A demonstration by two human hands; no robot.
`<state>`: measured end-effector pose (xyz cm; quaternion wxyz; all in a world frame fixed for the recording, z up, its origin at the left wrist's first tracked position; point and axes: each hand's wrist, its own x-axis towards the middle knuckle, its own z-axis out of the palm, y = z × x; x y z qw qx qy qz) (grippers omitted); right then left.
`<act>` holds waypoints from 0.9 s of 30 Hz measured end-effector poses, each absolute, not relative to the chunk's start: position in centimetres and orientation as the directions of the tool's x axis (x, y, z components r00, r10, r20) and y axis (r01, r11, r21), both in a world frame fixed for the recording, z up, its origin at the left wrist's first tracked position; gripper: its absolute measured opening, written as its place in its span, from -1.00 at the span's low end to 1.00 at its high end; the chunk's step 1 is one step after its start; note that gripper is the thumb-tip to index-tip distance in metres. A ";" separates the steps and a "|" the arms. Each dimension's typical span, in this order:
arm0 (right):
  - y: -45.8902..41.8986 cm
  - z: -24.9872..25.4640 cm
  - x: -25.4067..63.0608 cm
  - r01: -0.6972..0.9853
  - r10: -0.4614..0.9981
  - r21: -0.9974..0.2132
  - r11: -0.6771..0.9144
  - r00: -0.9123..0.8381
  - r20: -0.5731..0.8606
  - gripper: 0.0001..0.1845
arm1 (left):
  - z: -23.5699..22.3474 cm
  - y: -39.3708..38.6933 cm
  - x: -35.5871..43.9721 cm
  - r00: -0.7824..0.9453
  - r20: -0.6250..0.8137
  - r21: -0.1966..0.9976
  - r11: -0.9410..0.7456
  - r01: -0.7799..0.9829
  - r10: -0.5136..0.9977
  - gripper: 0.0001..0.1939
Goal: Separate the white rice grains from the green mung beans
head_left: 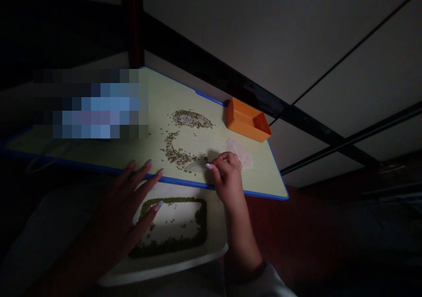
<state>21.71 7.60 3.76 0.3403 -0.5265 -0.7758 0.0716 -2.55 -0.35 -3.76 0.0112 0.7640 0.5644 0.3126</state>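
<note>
— Right hand (228, 176)?
— Fingers pinched together on the board (211, 125), at the edge of the green beans (176, 150); anything between them too small to tell.
— Left hand (127, 209)?
— Fingers spread apart, over the near rim of the white tray (211, 253), holding nothing.
— Elsewhere?
— Orange box (248, 119) at the far corner, pale grains (242, 153) just beside the right hand.

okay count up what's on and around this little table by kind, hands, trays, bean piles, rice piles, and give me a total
Hands: 2, left hand and right hand
Trays: 2, orange tray and white tray
Green bean patches on the table: 2, upper patch and curved trail
White grain piles: 1, pale pile
Total: 7
</note>
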 end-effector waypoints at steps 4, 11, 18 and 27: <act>7.6 3.8 21.7 0.763 0.866 -0.477 0.437 -0.213 0.453 -0.84 | -3.7 -0.3 -2.5 0.157 0.451 0.386 -0.351 0.853 0.879 -0.33; 7.6 3.8 22.0 0.773 0.863 -0.478 0.417 -0.172 0.474 -0.81 | -3.7 -0.4 -2.5 0.155 0.458 0.382 -0.351 0.855 0.876 -0.33; 7.4 3.6 22.2 0.768 0.860 -0.476 0.428 -0.186 0.475 -0.82 | -3.6 -0.4 -2.4 0.167 0.460 0.371 -0.359 0.856 0.872 -0.32; 7.4 3.6 22.1 0.779 0.864 -0.461 0.426 -0.198 0.464 -0.83 | -3.7 -0.3 -2.4 0.150 0.453 0.396 -0.349 0.849 0.879 -0.33</act>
